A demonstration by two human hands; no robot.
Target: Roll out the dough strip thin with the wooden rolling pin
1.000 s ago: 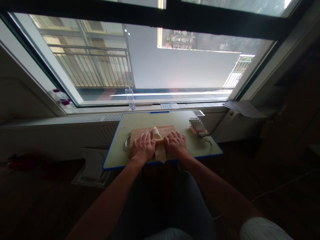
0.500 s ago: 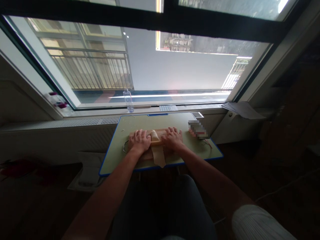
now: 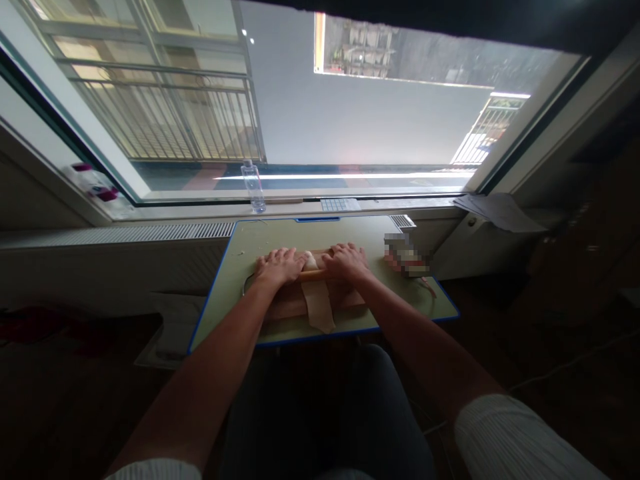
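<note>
A wooden rolling pin (image 3: 313,275) lies crosswise over a strip of pale dough (image 3: 319,308). On its left end rests my left hand (image 3: 281,265), fingers curved over it. My right hand (image 3: 346,261) presses on the right end the same way. The hands cover both pin ends. Beyond the pin, between the hands, a raised part of the dough (image 3: 311,260) shows. Under all this lies a wooden cutting board (image 3: 286,307) with a metal handle at its left. The dough's near end hangs past the board's front edge.
The board sits on a small green table (image 3: 220,307) with blue edging. A pixelated item (image 3: 407,255) lies at its right. On the windowsill stand a clear bottle (image 3: 253,188), a keyboard-like white object (image 3: 340,205) and, at left, another bottle (image 3: 95,182). Papers (image 3: 495,210) lie at right.
Both hands have pushed the rolling pin slightly away from me, so more dough shows on the near side. The view has tilted down a little.
</note>
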